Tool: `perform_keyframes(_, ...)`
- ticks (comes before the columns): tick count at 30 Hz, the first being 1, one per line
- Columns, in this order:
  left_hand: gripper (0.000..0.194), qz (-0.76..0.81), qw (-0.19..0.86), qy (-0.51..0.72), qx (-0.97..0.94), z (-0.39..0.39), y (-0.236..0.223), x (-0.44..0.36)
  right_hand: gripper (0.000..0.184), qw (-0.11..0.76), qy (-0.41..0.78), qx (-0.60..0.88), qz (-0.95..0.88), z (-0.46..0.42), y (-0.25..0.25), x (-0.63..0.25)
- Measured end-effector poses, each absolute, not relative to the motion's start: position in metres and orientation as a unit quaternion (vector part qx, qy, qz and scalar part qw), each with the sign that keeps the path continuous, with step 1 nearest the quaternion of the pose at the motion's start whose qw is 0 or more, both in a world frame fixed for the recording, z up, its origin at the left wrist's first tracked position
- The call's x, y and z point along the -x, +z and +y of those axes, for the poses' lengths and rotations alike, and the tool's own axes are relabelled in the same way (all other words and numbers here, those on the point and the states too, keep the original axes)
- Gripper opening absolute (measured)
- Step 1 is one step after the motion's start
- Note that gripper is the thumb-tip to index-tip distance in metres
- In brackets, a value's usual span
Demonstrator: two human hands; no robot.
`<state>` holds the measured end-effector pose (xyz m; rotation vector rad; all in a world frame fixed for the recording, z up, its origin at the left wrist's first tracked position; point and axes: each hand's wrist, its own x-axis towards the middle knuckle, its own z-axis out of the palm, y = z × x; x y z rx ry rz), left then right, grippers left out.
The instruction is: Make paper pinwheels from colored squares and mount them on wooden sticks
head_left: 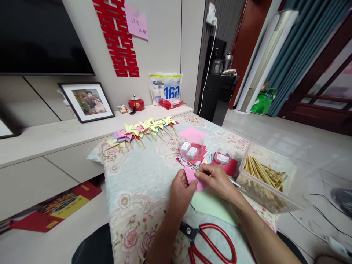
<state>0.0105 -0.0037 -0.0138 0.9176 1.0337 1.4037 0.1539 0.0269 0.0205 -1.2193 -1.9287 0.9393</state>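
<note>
Both my hands meet over the middle of the floral tablecloth [132, 172]. My left hand [180, 190] and my right hand [216, 179] pinch a small pink paper square [192, 176] between their fingertips, fingers closed on it. Under my right forearm lies a pale green paper sheet [211, 205]. Red-handled scissors [211, 242] rest near the table's front edge, by my left forearm. Just beyond the pink square lies a pile of coloured paper pieces [192, 159].
A row of paper pinwheels on sticks [143, 132] lies at the far left of the table. Two clear round tubs [191, 146] [223, 157] hold small white boxes. A clear plastic box of wooden sticks [264, 179] stands at the right. A low cabinet [55, 139] runs behind.
</note>
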Motion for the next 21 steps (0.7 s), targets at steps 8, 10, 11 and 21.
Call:
perform_keyframes(8,0.026,0.435,0.555,0.606,-0.368,-0.004,-0.009,-0.01,0.016,0.329,0.384,0.446,-0.738,0.027,0.023,-0.159)
perform_keyframes(10,0.026,0.442,0.549,0.607,-0.366,-0.004,-0.007,-0.01,0.016,0.344,0.367,0.445,-0.741,0.028,0.022,-0.16)
perform_keyframes(11,0.028,0.447,0.547,0.608,-0.363,-0.005,-0.006,-0.01,0.015,0.357,0.355,0.443,-0.742,0.028,0.022,-0.161)
perform_keyframes(21,0.048,0.411,0.729,0.527,-0.149,-0.01,0.001,0.0,0.014,0.475,0.16,0.34,-0.795,0.032,0.023,-0.168)
